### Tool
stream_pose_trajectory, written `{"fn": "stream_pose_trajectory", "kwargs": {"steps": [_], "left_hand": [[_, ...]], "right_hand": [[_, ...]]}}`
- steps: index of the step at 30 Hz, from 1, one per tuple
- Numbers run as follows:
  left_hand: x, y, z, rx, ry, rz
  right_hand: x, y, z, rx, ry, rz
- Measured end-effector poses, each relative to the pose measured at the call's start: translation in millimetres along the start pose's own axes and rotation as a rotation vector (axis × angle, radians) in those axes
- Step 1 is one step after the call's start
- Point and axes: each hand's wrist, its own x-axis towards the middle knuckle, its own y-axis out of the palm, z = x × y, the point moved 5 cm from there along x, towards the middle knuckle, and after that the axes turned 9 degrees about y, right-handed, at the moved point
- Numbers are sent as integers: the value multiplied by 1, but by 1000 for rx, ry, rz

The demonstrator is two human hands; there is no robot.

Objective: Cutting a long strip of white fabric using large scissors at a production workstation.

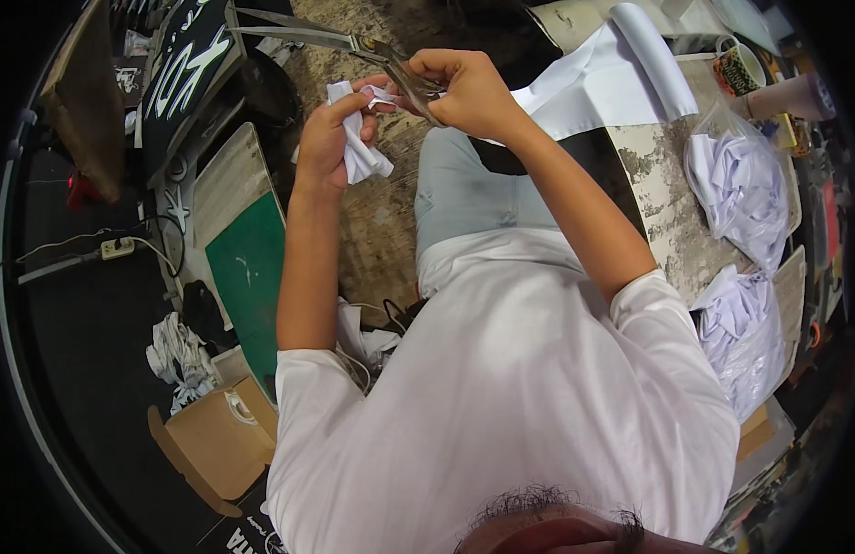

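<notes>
My left hand (323,150) is closed on a crumpled strip of white cloth (363,159), which sticks out above and below the fingers. Large metal scissors (361,44) are in my right hand (475,97), fingers wrapped round the handles. Their two long blades point away to the left, slightly parted, with no cloth between them. A small white scrap (383,95) shows between the two hands, near my left fingertips; which hand grips it I cannot tell. Right of my right hand, a roll of white cloth (661,60) lies partly unrolled.
At the right are two clear plastic bags of white cloth (736,185) (743,337), a patterned mug (736,72) and a tumbler (795,99). On the left are a green board (250,268), a power socket (118,247) and an open cardboard box (220,439).
</notes>
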Motion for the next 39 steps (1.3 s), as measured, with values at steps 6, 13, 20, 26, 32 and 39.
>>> {"fn": "stream_pose_trajectory", "kwargs": {"steps": [6,13,20,26,32,39], "left_hand": [[-2,4,5,-75,23,-43],[-13,-1,12,-265,-33,42],[-48,-21,23,-101,84,145],[-42,-2,-5,995,394,-20],[-25,-7,-29,1039,452,31],[-16,-34,-45,888,604,21]], "right_hand": [[-17,2,3,-18,3,-47],[-36,17,18,-286,-193,-360],[-28,24,15,-410,-250,-179],[-18,25,21,-491,-68,133],[-19,-8,23,-316,-47,-6],[-109,-61,23,123,177,349]]}}
